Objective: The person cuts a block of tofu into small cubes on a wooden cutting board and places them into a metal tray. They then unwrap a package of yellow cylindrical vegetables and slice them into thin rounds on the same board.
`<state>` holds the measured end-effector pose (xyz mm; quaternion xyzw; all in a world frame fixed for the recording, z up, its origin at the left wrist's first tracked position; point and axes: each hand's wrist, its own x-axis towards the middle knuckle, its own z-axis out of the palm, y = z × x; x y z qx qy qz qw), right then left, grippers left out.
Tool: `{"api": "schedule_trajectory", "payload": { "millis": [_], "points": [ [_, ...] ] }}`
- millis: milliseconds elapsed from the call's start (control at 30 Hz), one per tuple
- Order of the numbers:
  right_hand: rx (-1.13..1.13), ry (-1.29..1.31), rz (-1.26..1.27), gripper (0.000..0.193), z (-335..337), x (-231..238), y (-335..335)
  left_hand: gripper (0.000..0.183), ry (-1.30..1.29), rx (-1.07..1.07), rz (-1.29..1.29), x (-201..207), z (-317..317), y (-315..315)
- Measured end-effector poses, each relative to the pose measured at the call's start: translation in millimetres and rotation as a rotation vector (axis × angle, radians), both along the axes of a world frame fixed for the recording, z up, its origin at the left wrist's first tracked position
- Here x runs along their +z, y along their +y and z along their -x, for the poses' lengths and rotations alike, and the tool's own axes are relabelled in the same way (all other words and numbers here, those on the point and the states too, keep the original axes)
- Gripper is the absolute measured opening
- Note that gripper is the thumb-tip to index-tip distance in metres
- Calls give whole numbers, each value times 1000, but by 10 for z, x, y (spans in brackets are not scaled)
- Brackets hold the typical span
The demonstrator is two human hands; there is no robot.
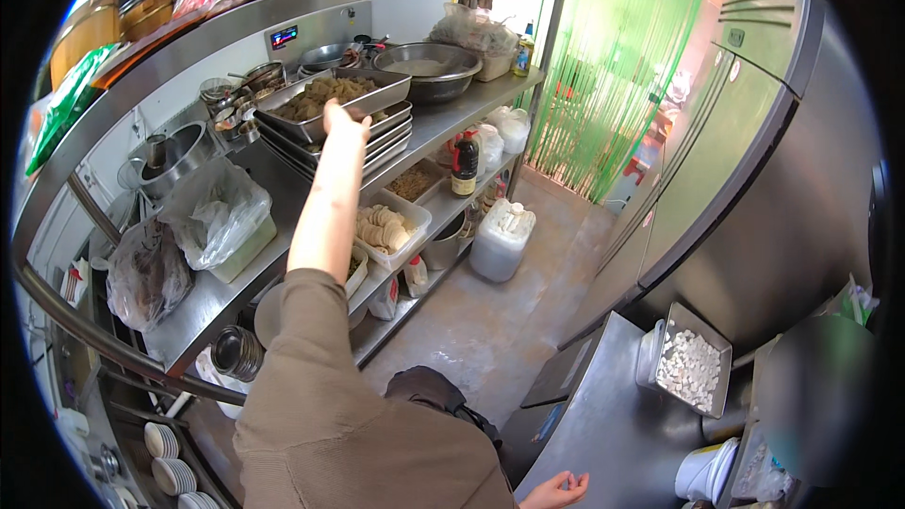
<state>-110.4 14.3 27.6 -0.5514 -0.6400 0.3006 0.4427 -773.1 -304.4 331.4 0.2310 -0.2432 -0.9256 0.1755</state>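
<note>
My left arm stretches out to a stack of shallow metal trays on the steel shelf. My left hand [346,123] is closed on the near rim of the top metal tray [388,90]. In that tray lie brownish food pieces [328,96]; what they are I cannot make out. Several more trays [377,153] are stacked under it, the upper one also holding brown food. Low at the right, beside the steel counter, my right hand [556,492] holds nothing, its fingers loosely bent and apart.
A wide metal basin [436,71] stands behind the trays, and a bagged plastic tub [240,250] nearer. Below are a box of pale slices [385,228] and a dark bottle [465,165]. A white jug [502,240] stands on the floor. White cubes fill a counter tray [671,316].
</note>
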Motion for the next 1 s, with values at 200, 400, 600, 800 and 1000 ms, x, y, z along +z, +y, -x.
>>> {"api": "schedule_trajectory", "payload": {
  "millis": [200, 400, 600, 800, 1000],
  "points": [
    [-15, -79, 44, 52, -257, -105, -68, 80, 66, -389, -224, 92, -486, -129],
    [-85, 44, 42, 45, -136, -107, 85, 49, 561, -1047, 68, -47, -601, 47],
    [-19, 68, -84, 46, 277, 625, -157, 32, 355, -1171, 460, -1255, -701, 1139],
    [-318, 83, 48, 44, 60, 584, -822, 17, 445, -1692, 826, -2128, -2566, 2879],
    [-742, 28, 215, 42, -276, 593, -1647, 13, 888, -2592, 672, -2132, -4579, 3274]
  ]
}}
